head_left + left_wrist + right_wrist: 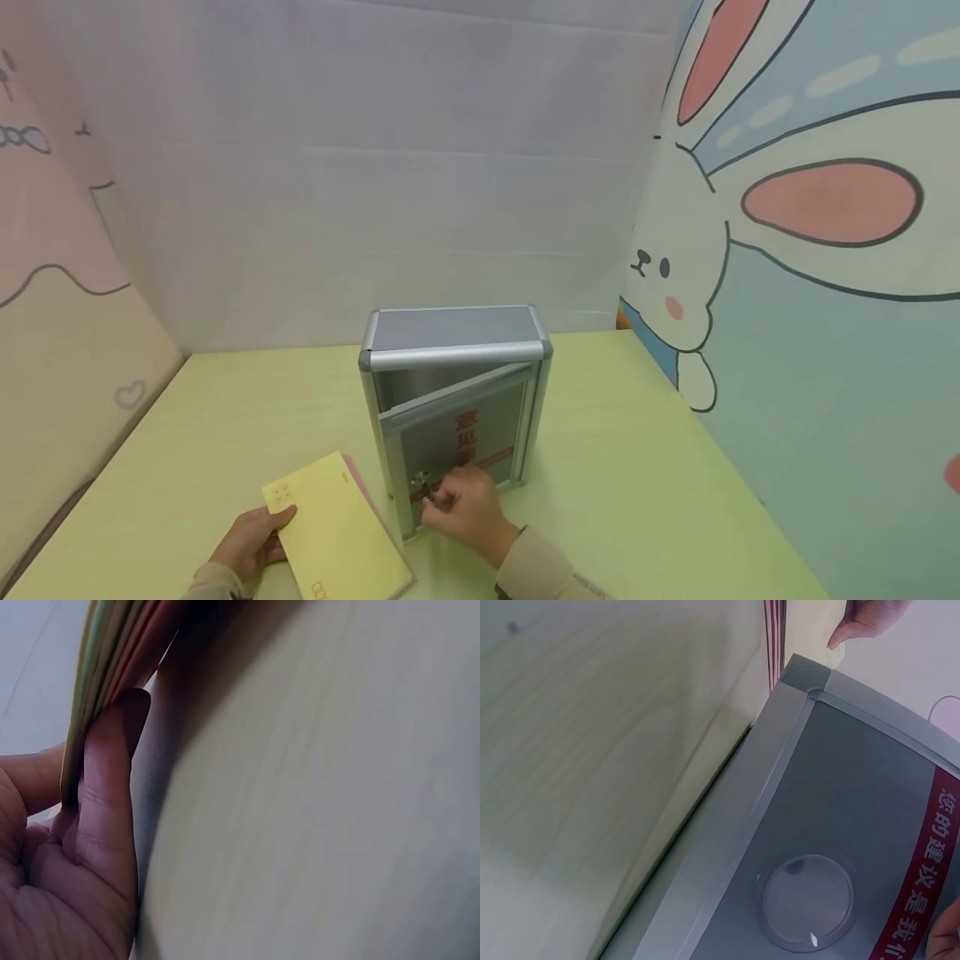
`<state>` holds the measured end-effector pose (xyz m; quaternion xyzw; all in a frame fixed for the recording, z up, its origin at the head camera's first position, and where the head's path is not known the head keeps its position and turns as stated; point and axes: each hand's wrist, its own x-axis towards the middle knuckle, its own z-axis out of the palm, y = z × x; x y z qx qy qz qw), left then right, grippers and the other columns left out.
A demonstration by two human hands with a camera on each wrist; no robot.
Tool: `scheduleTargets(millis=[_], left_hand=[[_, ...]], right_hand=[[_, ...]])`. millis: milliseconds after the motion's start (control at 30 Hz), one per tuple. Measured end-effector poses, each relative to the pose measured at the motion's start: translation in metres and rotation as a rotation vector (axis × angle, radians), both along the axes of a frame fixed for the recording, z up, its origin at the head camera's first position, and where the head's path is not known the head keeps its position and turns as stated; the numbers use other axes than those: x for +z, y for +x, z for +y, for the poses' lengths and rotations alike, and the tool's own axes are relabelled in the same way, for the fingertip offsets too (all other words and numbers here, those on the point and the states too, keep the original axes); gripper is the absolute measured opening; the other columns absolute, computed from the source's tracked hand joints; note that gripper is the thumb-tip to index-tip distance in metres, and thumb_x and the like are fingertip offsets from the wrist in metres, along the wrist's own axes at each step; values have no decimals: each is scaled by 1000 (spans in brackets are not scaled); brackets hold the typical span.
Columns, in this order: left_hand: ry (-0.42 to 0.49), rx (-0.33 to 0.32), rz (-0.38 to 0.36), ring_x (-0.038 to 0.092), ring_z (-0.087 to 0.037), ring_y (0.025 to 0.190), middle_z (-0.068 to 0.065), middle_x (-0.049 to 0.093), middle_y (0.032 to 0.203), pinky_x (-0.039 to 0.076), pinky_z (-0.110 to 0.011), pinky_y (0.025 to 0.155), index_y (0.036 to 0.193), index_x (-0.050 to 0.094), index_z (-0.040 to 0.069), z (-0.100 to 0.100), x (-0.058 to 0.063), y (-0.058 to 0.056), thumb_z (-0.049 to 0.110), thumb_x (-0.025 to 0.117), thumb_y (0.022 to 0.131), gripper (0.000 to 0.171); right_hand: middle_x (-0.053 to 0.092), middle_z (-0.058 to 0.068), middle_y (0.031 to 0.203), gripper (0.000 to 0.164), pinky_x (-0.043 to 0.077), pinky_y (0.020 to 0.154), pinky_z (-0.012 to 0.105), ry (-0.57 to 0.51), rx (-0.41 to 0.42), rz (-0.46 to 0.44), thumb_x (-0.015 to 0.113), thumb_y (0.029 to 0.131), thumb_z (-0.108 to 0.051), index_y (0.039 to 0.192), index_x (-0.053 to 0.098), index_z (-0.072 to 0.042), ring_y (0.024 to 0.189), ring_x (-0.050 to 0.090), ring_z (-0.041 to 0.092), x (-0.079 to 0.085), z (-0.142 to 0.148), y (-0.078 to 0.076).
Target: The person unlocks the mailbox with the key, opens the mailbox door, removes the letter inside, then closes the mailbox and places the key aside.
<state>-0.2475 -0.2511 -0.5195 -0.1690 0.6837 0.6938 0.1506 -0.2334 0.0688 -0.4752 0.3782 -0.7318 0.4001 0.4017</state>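
A grey suggestion box (453,329) with silver edges stands upright on the table. Its front door (487,421), marked with red characters, hangs ajar with the gap at the left. My right hand (468,510) pinches a small key at the lock (421,478) on the door's left side; in the right wrist view only fingertips (945,937) show. To the left, my left hand (251,535) grips a stack of envelopes (341,529), thumb over the yellow top one and fingers beneath. Several coloured edges of the stack (112,667) appear in the left wrist view.
The pale yellow tabletop (637,467) extends around the box. Behind it hangs a white backdrop (420,200), with cartoon-printed panels at the left and right (840,367). A round clear disc (808,902) sits on the door's panel beside a red lettered strip (922,877).
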Motion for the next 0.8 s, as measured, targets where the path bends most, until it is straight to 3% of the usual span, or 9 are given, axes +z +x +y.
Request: scheduleTargets(millis=[167, 500, 800], left_hand=[[-8, 47, -34, 67, -18, 63, -6, 67, 70, 56, -32, 62, 101, 55, -15, 0, 0, 1, 8, 52, 98, 23], [-44, 62, -52, 68, -18, 61, -6, 67, 66, 56, -30, 61, 94, 56, -14, 0, 0, 3, 7, 58, 95, 21], [-193, 58, -32, 63, -13, 50, -3, 61, 55, 53, -24, 54, 87, 46, -12, 2, 5, 5, 9, 62, 91, 27]], right_hand=[[51, -5, 47, 22, 34, 56, 11, 9, 1, -1, 64, 58, -4, 49, 46, -14, 48, 36, -1, 3, -1, 1], [50, -7, 46, 21, 34, 56, 10, 15, 6, 39, 63, 57, -2, 49, 47, -14, 48, 35, -2, 4, -1, 2], [50, -6, 47, 23, 34, 56, 10, 10, 10, 8, 64, 57, -2, 49, 47, -14, 48, 35, -3, 2, 1, 1]])
